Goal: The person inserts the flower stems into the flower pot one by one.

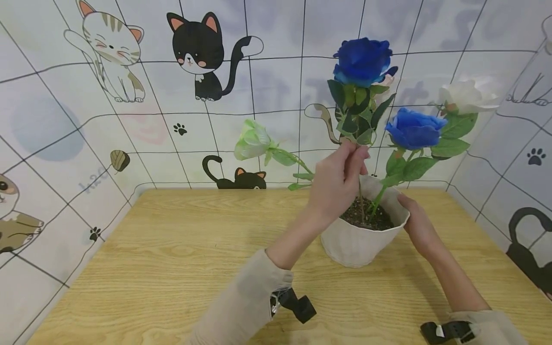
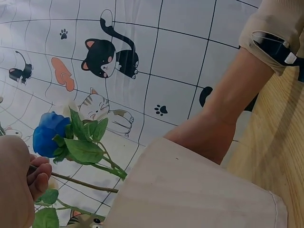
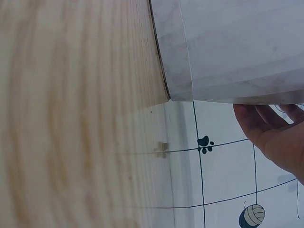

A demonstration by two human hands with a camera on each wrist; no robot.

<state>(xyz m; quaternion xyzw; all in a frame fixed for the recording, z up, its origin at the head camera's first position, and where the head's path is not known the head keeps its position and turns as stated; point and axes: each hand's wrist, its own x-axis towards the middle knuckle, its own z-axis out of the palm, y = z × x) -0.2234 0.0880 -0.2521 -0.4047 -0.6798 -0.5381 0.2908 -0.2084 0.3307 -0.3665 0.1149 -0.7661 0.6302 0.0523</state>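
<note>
A white pot [image 1: 351,249] of dark soil [image 1: 377,220] stands on the table with artificial roses in it. My left hand [image 1: 336,182] pinches the stem of a dark blue rose [image 1: 363,62] just below its leaves, above the pot. That stem runs down to the soil. At the pot's right side, my right hand [image 1: 420,227] grips the rim; in the right wrist view its fingers [image 3: 251,121] bend at the edge of the pot [image 3: 247,52]. A lighter blue rose [image 1: 416,130], a white rose [image 1: 469,96] and a pale green rose [image 1: 252,141] lean outward.
The wooden table [image 1: 194,249] extends left of the pot and toward me. Behind it stands a wall [image 1: 276,96] with a grid and cartoon cats, and side walls close in left and right. A pale pink bloom [image 1: 385,86] is partly hidden behind the dark blue rose.
</note>
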